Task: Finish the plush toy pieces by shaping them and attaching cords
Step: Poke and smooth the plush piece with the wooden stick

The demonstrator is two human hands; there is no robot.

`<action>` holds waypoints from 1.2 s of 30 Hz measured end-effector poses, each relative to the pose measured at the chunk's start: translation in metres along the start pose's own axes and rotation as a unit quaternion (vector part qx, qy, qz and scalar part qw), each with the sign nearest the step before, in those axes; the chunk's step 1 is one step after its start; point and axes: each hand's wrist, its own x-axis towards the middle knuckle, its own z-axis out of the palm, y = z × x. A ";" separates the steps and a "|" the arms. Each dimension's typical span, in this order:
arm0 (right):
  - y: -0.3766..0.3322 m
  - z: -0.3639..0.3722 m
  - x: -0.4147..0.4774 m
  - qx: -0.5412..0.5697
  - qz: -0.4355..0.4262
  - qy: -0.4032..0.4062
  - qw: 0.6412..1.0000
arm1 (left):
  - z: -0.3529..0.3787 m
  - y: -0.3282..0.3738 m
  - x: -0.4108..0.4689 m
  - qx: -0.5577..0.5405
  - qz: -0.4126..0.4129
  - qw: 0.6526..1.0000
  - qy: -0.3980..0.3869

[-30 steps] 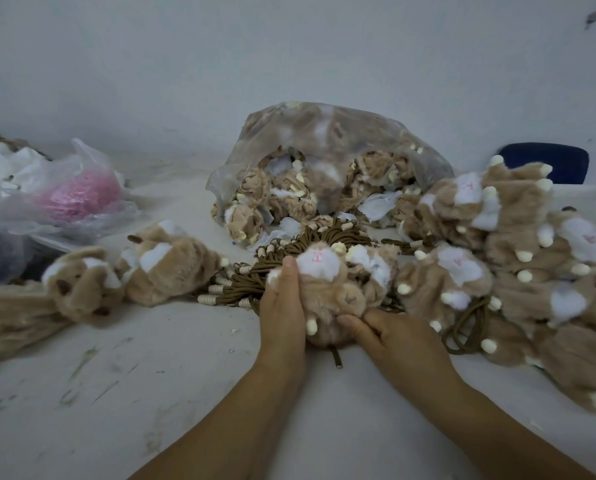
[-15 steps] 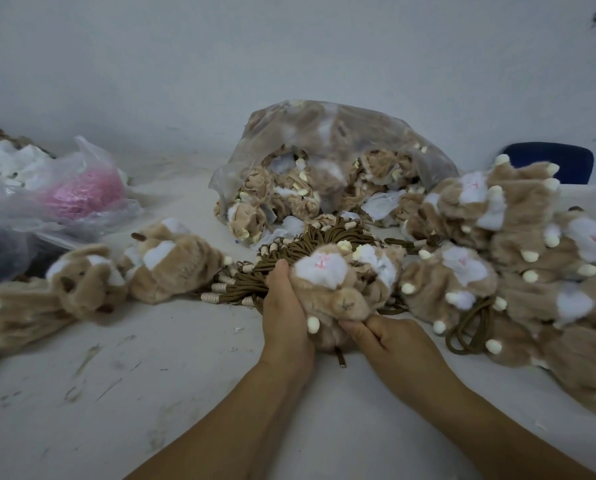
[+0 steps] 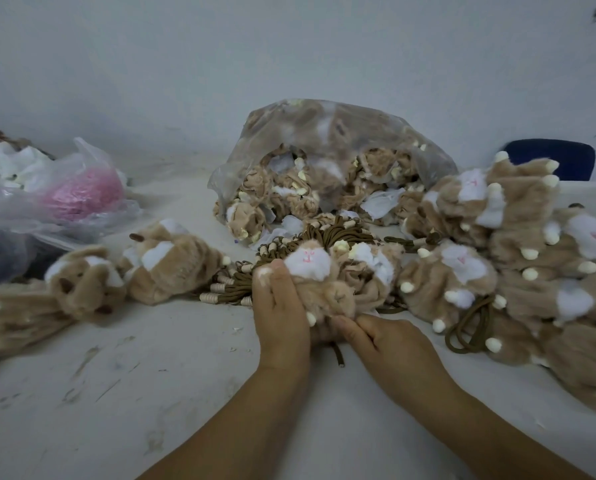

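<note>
The plush piece (image 3: 319, 289) is tilted slightly more face-up than before, gripped by the left hand (image 3: 282, 317) at nine o'clock and pinched by the right hand (image 3: 390, 344) at five. Shaping is judged ongoing, mid-worktop (image 3: 116, 393).

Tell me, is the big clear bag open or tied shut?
Open. The clear bag lies on its side, mouth gaping, plush pieces spilling out.

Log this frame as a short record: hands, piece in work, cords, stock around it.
Left hand: grips the plush toy piece on its left side
Right hand: pinches its lower edge
Cord end: pokes out beneath the piece
Cord bundle: on table, behind the piece
Clear bag: holds more plush pieces, behind the bundle
Plush pile: right of the hands
</note>
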 end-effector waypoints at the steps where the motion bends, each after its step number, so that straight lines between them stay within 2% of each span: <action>1: 0.002 0.000 0.000 -0.007 0.001 -0.001 1.000 | -0.001 0.000 0.001 -0.001 0.004 1.000 0.004; 10: -0.005 0.005 -0.003 -0.012 0.029 0.017 0.999 | 0.003 -0.006 0.001 -0.041 -0.071 0.996 -0.020; 14: -0.005 0.009 -0.001 0.004 0.036 0.030 0.999 | 0.009 -0.002 -0.006 -0.077 -0.095 0.990 -0.067; 19: -0.001 0.006 0.001 0.019 0.041 0.043 0.998 | 0.008 -0.003 -0.005 -0.070 -0.112 0.984 -0.119; 22: 0.006 0.001 0.002 -0.008 0.010 0.065 0.998 | 0.005 -0.003 0.000 -0.075 -0.137 0.976 -0.151; 26: 0.012 -0.006 0.002 -0.086 -0.051 0.080 0.992 | -0.001 0.004 0.009 -0.127 -0.214 0.957 -0.147; 30: 0.013 -0.009 0.002 -0.120 -0.066 0.086 0.987 | -0.002 0.008 0.012 -0.111 -0.264 0.949 -0.133; 36: 0.009 -0.002 -0.002 -0.103 -0.032 0.066 0.992 | -0.002 0.008 0.014 -0.127 -0.221 0.966 -0.037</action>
